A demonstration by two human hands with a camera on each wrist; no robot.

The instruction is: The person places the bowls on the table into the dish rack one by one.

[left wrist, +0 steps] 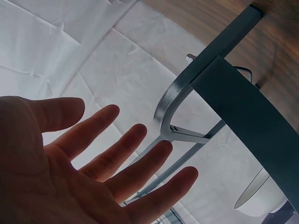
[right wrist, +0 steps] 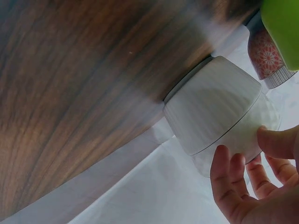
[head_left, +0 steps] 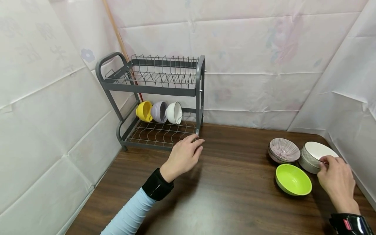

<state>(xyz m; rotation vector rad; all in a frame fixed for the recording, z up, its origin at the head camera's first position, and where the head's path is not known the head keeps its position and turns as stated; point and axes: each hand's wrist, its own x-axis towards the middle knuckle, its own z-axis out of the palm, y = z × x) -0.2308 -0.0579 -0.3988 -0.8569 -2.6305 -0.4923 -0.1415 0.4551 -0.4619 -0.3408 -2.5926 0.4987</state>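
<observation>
My right hand [head_left: 337,179] is at the upper white bowl [head_left: 318,150] of a stack at the right. In the head view its fingertips reach over the rim, with the thumb at the outer wall. The right wrist view shows the thumb [right wrist: 278,142] against the ribbed side; the lower white bowl [right wrist: 215,100] stands beneath. A green bowl [head_left: 293,179] and a stack of purple-striped bowls [head_left: 284,150] stand left of it. My left hand [head_left: 183,156] holds nothing, fingers spread and relaxed, near the front right corner of the dark dish rack [head_left: 149,88].
On the rack's lower tier, a yellow bowl [head_left: 144,111], a purple bowl [head_left: 159,112] and a white bowl [head_left: 174,113] stand on edge in a row. Wire slots [head_left: 161,73] form the upper tier. Pale sheeting [head_left: 249,65] surrounds the brown wooden table [head_left: 235,195].
</observation>
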